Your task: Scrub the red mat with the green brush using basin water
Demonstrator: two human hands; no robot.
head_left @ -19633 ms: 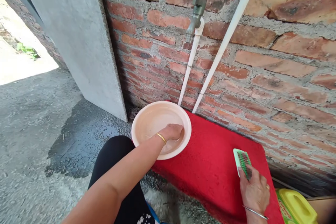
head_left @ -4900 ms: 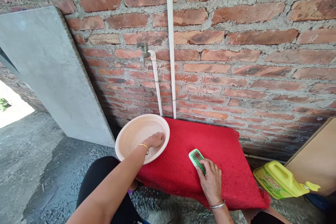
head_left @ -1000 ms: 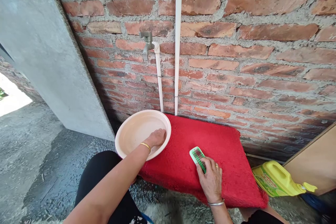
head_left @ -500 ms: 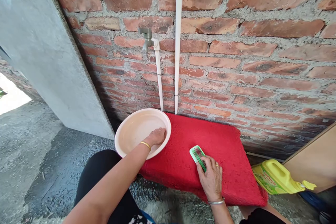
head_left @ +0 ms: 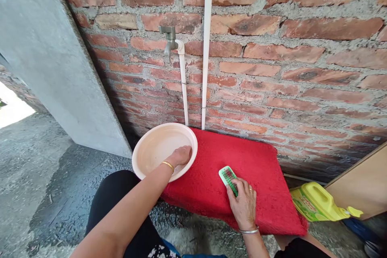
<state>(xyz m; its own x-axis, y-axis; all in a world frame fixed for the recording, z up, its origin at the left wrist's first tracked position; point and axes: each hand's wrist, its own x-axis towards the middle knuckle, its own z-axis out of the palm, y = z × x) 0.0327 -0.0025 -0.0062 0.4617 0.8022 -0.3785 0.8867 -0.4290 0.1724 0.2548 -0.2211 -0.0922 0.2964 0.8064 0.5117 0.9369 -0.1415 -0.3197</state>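
While the left hand (head_left: pixel 182 155) dips into the basin's (head_left: pixel 148 147) three o'clock side, grip hidden, the right hand (head_left: pixel 244 200) holds a brush (head_left: pixel 227 176) bristles-up at four o'clock from it, no scrubbing visible as yet.

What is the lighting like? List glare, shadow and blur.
Head view: the ground patch at far left is blown out white; shadow darkens the brick wall beside the slab; left hand, right hand and brush look fairly sharp.

Pale-green brush (head_left: pixel 226 175), red cloth (head_left: pixel 248 157), peach basin (head_left: pixel 157 147), yellow jug (head_left: pixel 317 203)
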